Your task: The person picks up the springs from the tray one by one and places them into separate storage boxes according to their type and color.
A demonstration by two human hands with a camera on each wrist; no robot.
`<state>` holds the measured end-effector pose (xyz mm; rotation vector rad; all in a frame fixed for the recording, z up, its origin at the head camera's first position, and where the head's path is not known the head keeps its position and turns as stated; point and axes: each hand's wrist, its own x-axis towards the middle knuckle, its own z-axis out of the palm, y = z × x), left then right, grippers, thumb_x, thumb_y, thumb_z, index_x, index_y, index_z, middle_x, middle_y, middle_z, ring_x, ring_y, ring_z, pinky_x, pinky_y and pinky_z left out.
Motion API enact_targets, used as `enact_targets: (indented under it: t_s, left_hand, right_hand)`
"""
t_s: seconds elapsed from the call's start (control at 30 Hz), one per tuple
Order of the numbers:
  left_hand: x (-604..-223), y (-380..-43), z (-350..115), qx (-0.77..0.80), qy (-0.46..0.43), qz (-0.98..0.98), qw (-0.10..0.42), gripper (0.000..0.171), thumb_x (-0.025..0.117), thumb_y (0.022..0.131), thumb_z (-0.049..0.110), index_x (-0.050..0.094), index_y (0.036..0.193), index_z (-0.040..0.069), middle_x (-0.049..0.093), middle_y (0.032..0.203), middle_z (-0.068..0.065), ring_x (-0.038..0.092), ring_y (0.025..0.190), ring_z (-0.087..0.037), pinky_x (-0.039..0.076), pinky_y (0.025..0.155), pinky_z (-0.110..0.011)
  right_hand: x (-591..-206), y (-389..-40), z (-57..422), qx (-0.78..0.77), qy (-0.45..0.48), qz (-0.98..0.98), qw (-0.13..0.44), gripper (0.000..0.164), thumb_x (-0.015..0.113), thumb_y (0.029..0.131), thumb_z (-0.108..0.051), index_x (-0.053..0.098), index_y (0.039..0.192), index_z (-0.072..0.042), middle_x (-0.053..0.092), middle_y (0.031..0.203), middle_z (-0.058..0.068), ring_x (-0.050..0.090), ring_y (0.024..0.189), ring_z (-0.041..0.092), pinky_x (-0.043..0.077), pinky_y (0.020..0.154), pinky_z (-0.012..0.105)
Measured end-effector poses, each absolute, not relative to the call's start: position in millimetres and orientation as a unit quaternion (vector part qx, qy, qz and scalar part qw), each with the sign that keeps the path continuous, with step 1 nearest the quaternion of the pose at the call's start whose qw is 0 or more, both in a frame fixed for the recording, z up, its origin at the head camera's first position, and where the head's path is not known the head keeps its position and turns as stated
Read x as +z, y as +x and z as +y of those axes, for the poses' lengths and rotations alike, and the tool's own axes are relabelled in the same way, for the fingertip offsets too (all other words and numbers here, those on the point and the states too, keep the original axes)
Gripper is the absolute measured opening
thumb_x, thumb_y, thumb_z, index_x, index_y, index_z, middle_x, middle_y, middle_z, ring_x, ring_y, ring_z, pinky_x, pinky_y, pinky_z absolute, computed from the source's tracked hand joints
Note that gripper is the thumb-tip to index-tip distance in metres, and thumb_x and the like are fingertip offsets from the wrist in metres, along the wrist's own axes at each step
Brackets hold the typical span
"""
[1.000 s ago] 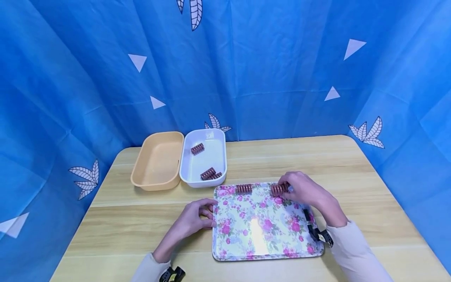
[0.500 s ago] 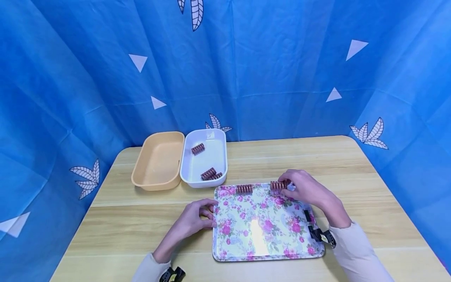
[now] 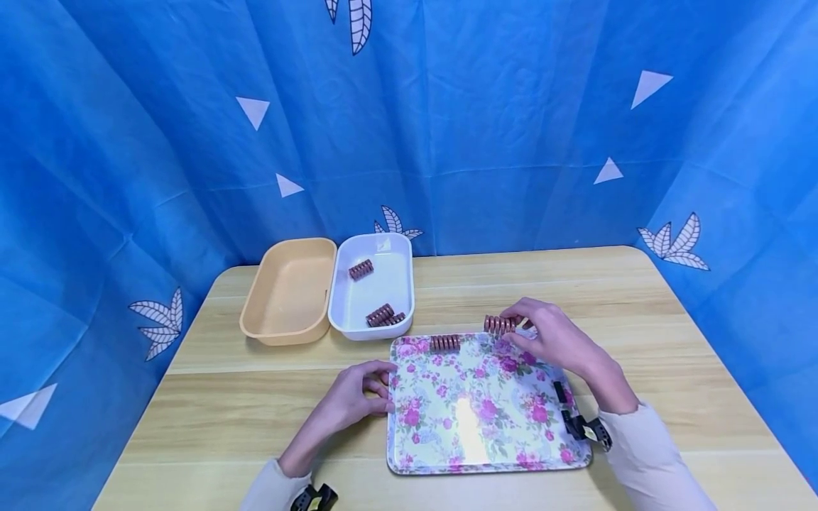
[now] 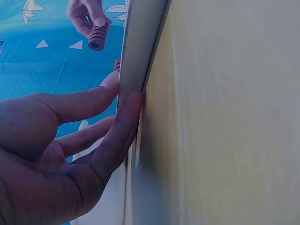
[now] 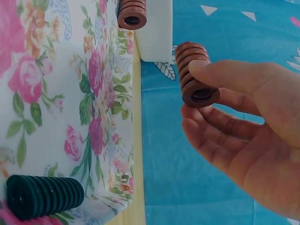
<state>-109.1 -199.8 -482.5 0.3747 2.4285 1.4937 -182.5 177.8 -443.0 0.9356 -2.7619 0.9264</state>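
Note:
My right hand [image 3: 556, 341] pinches a brown coil spring [image 3: 497, 324] between thumb and fingers above the far edge of the flowered tray [image 3: 441, 419]. In the right wrist view that spring [image 5: 190, 70] is clear of the tray. Another brown spring [image 3: 444, 343] lies by the tray's far left corner. A dark green spring [image 5: 47, 196] rests on the tray, low in the right wrist view. My left hand [image 3: 359, 392] grips the tray's left edge; the left wrist view shows the thumb on the rim and a finger against its lower side.
A white bin [image 3: 390, 284] behind the tray holds several brown springs [image 3: 380, 315]. Left of it stands an orange bin [image 3: 287, 291], with nothing visible inside. The wooden table [image 3: 224, 419] runs back to a blue curtain [image 3: 498, 142].
My right hand has raised the brown spring off the tray and moved it slightly back and left. The left hand stays at the tray's edge.

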Motion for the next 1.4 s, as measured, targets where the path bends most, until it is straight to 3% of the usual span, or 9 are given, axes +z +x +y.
enact_targets:
  t_s: [0.43, 0.9, 1.4]
  left_hand:
    - [-484, -109, -198, 0.508, 0.128, 0.842, 0.132, 0.059, 0.086, 0.074, -0.005, 0.063, 0.129, -0.006, 0.065, 0.104, -0.012, 0.069, 0.083, -0.019, 0.062, 0.072, -0.024]
    - [-482, -108, -198, 0.512, 0.129, 0.84, 0.128, 0.059, 0.086, 0.074, -0.005, 0.063, 0.128, -0.007, 0.066, 0.103, -0.013, 0.07, 0.084, -0.022, 0.062, 0.074, -0.025]
    - [-482, -109, -199, 0.514, 0.122, 0.839, 0.13, 0.058, 0.087, 0.074, -0.004, 0.064, 0.128, -0.006, 0.066, 0.102, -0.012, 0.069, 0.082, -0.02, 0.061, 0.072, -0.024]
  right_hand:
    - [-439, -183, 176, 0.326, 0.295, -0.895, 0.076, 0.029, 0.078, 0.092, -0.013, 0.072, 0.12, -0.006, 0.071, 0.11, 0.007, 0.07, 0.098, 0.026, 0.063, 0.084, 0.05]
    - [-433, -188, 164, 0.336, 0.312, -0.88, 0.128, 0.031, 0.08, 0.09, -0.015, 0.072, 0.119, -0.007, 0.072, 0.112, 0.006, 0.069, 0.098, 0.025, 0.063, 0.084, 0.046]
    - [-425, -199, 149, 0.338, 0.341, -0.863, 0.157, 0.03, 0.081, 0.088, -0.012, 0.072, 0.114, -0.003, 0.072, 0.105, 0.007, 0.068, 0.094, 0.025, 0.063, 0.083, 0.046]
